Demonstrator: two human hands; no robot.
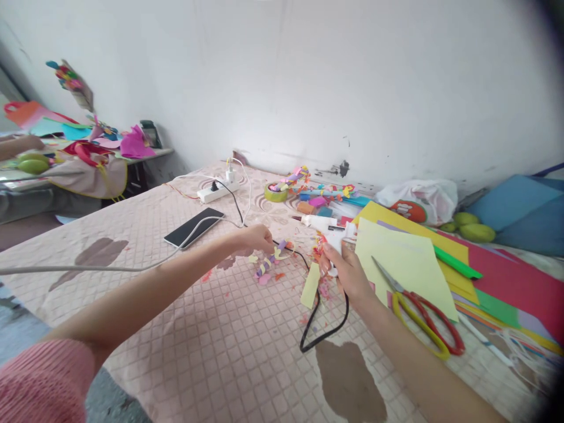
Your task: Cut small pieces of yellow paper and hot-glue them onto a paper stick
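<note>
My right hand (348, 273) is wrapped round the handle of a white glue gun (337, 235), whose nozzle points left and whose black cord (324, 341) loops below on the table. Small coloured paper scraps lie around the handle. Over the middle of the table, my left hand (257, 239) is closed with its fingers bent; whatever is in them, if anything, is hidden. Close to its fingertips lies a purple rolled paper stick (267, 265) with pale yellow pieces on it. A pale yellow paper strip (311, 286) lies near my right hand.
Scissors (418, 314) lie on coloured paper sheets (515, 282) at right. A power strip (219, 191), a phone (194, 227) with a white cable across it, and green tape (276, 192) lie further back. Another person's arm (20, 147) shows at a left table.
</note>
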